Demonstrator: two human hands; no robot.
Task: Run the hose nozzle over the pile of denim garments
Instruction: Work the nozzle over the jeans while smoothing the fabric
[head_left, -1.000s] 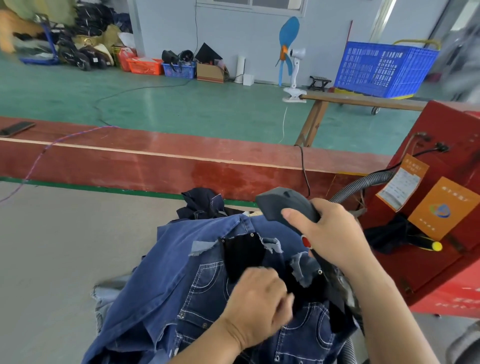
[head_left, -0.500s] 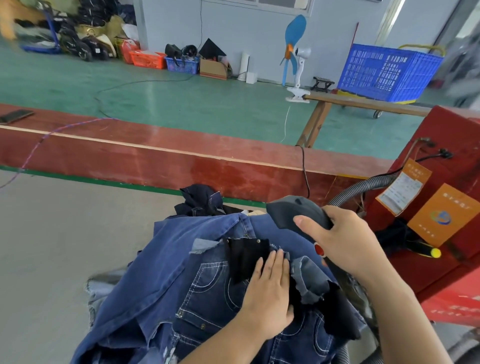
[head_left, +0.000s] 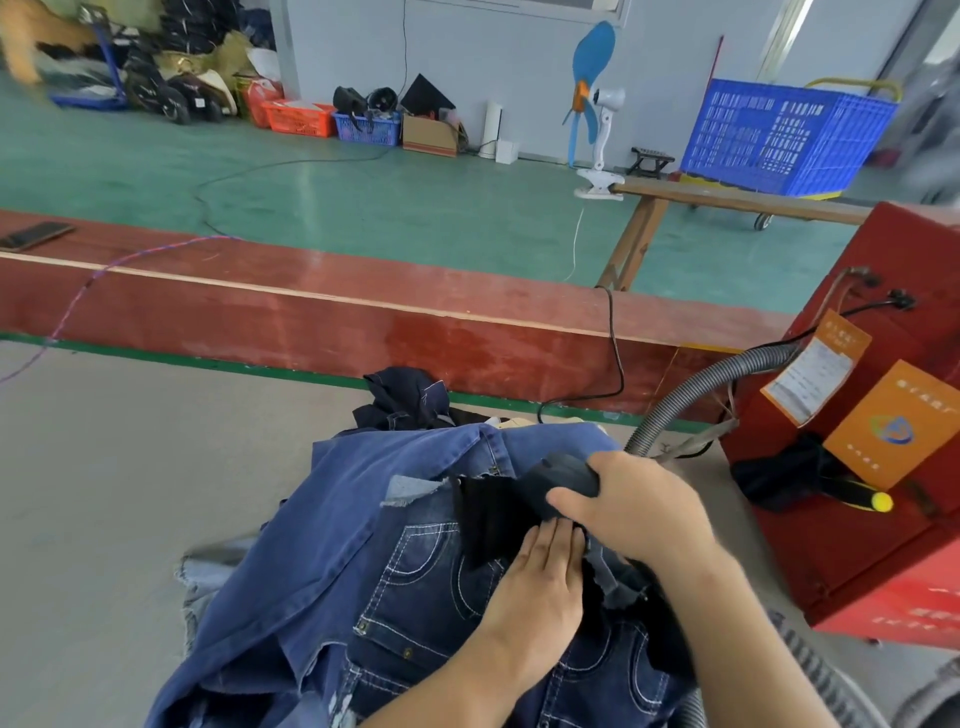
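Two hands work on the pile of denim garments (head_left: 395, 561), which lies on a grey surface (head_left: 104, 519) at the lower middle of the view. The right hand (head_left: 639, 509) has its fingers curled round the dark hose nozzle (head_left: 558, 480), gripping it with the head pressed down on a black patch of cloth (head_left: 488, 514) at the top of the pile. A grey ribbed hose (head_left: 701, 384) arches from behind that hand toward the red machine (head_left: 872, 467) at the right. The left hand (head_left: 540, 582) lies flat on the jeans, fingers straight and together, their tips just beside the nozzle, holding nothing. Beyond the pile runs a long red bench (head_left: 363, 312) with a phone (head_left: 34, 236) at its left end
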